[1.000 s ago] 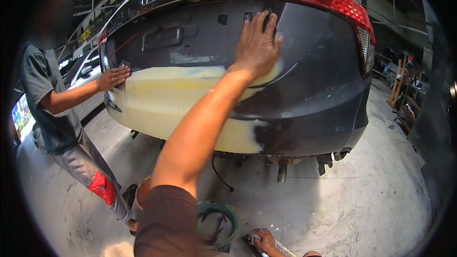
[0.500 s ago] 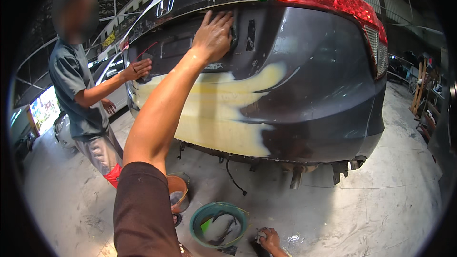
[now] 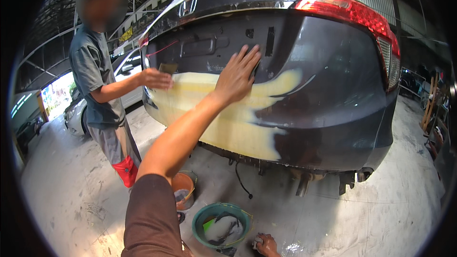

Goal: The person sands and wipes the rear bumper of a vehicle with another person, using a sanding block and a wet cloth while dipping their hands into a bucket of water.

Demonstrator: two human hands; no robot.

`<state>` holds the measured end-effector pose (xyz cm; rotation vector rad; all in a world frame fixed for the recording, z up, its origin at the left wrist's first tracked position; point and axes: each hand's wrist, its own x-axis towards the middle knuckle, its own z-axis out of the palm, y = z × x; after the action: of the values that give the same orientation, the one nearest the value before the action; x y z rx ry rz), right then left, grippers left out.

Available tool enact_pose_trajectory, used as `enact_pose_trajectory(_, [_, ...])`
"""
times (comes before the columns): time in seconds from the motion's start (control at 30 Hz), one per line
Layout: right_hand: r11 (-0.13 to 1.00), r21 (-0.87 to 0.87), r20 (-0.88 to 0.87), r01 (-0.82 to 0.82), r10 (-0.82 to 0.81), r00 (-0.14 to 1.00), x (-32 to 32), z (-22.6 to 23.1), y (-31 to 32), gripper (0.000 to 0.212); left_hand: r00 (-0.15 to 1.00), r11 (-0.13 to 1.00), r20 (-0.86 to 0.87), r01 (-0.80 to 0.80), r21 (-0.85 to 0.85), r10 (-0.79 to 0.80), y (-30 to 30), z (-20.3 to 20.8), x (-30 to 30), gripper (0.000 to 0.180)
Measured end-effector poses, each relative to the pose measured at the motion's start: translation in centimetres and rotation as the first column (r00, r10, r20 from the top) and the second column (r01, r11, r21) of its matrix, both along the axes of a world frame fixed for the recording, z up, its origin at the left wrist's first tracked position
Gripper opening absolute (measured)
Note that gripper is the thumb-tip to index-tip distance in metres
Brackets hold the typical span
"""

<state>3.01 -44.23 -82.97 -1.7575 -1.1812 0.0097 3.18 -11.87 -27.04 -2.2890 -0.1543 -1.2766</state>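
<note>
My left hand (image 3: 236,75) lies flat against the dark grey rear bumper (image 3: 333,100) of a car, fingers spread, at the upper edge of a wide pale yellow filler patch (image 3: 223,123). A dark edge shows under my fingertips; what it is I cannot make out. My right hand (image 3: 267,245) is low at the bottom edge near the floor, curled on a small pale pad (image 3: 257,242). A co-worker in a grey shirt (image 3: 93,81) stands at the left, one hand (image 3: 157,78) pressing a small block (image 3: 167,68) on the same patch.
An orange bucket (image 3: 183,190) and a green basin (image 3: 221,223) holding water and rags sit on the concrete floor (image 3: 371,219) under the bumper. Loose wires and an exhaust pipe (image 3: 302,185) hang below the car. A white car (image 3: 78,114) is parked behind the co-worker.
My left hand slid left across the tailgate, then down onto the top edge of the filler patch. The co-worker's hand stays on the patch's left part. My view has drawn nearer the car.
</note>
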Motion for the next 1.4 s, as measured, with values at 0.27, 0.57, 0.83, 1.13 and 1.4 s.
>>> enact_pose_trajectory(0.27, [0.987,-0.088,-0.104,-0.137,0.128,0.986,-2.4,1.5,-0.7,0.022,0.950,0.957,0.252,-0.118,-0.264,0.186,4.4,3.7,0.6,0.057])
enact_pose_trajectory(0.57, [0.979,-0.120,-0.098,-0.167,0.156,0.983,-2.9,-1.8,-1.0,0.028,0.952,0.974,0.257,-0.120,-0.193,0.168,5.5,5.1,0.3,0.056])
enact_pose_trajectory(0.83, [0.959,-0.182,-0.065,-0.219,0.211,0.975,-2.8,1.2,-2.2,0.015,0.968,0.981,0.249,0.021,-0.195,0.029,3.6,4.3,1.4,0.052])
enact_pose_trajectory(1.13, [0.986,-0.029,0.110,-0.165,0.168,0.980,-3.0,-0.6,-1.1,0.015,0.972,0.995,0.235,0.002,-0.102,0.022,2.2,5.7,3.4,0.050])
enact_pose_trajectory(1.4, [0.954,-0.137,-0.013,-0.267,0.268,0.963,-1.9,1.9,-1.6,0.018,0.990,0.998,0.124,-0.063,-0.018,0.065,2.7,2.4,2.0,0.050])
